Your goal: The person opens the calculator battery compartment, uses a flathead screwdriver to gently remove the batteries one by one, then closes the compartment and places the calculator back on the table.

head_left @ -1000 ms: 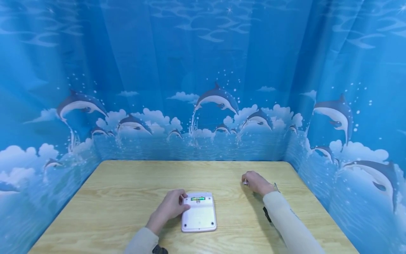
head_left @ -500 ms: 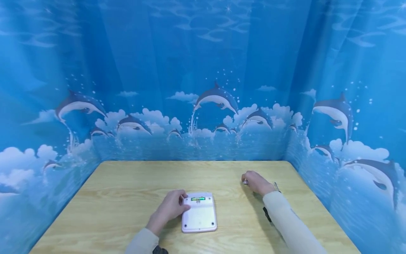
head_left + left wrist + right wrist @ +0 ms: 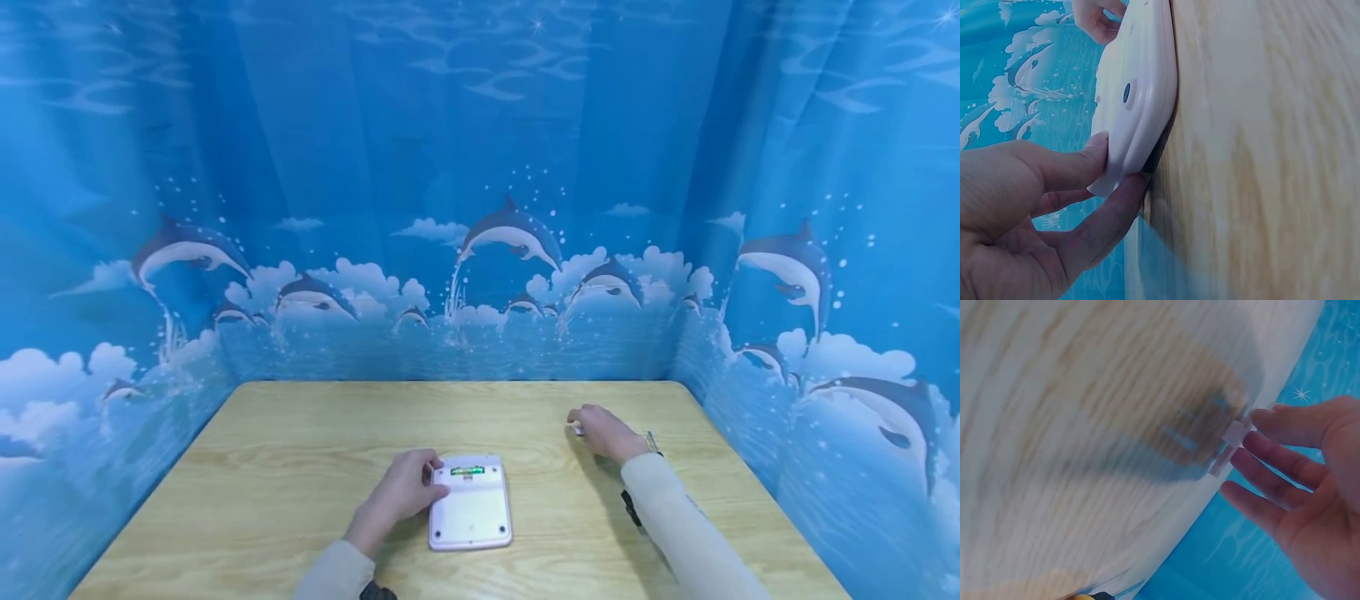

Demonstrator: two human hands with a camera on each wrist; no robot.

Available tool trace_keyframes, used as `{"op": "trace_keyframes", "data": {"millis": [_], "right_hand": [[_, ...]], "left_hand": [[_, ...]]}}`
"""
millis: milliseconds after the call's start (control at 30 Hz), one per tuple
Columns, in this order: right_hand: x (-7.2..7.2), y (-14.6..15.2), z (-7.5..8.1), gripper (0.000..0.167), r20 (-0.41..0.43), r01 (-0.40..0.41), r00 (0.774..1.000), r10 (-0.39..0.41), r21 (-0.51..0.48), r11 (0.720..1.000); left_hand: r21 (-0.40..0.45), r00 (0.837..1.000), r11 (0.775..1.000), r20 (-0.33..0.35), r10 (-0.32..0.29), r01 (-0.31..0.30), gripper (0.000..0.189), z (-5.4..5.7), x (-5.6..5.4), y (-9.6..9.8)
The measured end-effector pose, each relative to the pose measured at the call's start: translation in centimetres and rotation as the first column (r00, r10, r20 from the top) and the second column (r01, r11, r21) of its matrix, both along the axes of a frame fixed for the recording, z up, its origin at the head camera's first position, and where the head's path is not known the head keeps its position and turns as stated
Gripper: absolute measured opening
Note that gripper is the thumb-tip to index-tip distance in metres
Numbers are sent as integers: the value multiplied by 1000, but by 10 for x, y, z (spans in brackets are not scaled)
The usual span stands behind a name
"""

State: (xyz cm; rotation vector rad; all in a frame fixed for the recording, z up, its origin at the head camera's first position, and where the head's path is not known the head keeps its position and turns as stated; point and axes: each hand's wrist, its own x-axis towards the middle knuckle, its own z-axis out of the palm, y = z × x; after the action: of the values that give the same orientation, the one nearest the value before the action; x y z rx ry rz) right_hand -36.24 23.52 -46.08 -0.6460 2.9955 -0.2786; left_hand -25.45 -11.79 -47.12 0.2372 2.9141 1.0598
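Note:
A white calculator [image 3: 470,512] with a pinkish edge lies face down on the wooden table, black feet at its corners. Its battery slot is uncovered, and a green battery [image 3: 468,471] sits inside. My left hand [image 3: 405,483] pinches the calculator's left edge near the slot. In the left wrist view the thumb is on the back face and fingers reach under the rim. Farther right, my right hand [image 3: 606,432] pinches a small pale battery cover [image 3: 1233,434] between thumb and fingertips, low at the tabletop. Part of this cover is hidden by the fingers.
The wood-grain table [image 3: 337,417] is bounded at the back and sides by a blue curtain [image 3: 480,150] printed with dolphins. Dark bands show at both wrists, below the light sleeves [image 3: 686,525].
The right fingertips have shifted very slightly and a little more of the pale cover shows. The left hand and the calculator have stayed in place.

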Motion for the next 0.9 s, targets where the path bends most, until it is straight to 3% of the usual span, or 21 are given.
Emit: {"op": "trace_keyframes", "data": {"millis": [300,700,900], "right_hand": [[14,10,15,28,-15,61,998,-61,-46,997],[34,26,42,31,-25,122,992,-121,20,992],[41,46,48,33,2,229,973,-229,17,973]], "left_hand": [[11,1000,1000,29,3,-3,28,-2,-3,3],[2,1000,1000,25,5,-5,28,1,-4,2],[3,1000,1000,7,-14,14,28,1,-4,0]]}}
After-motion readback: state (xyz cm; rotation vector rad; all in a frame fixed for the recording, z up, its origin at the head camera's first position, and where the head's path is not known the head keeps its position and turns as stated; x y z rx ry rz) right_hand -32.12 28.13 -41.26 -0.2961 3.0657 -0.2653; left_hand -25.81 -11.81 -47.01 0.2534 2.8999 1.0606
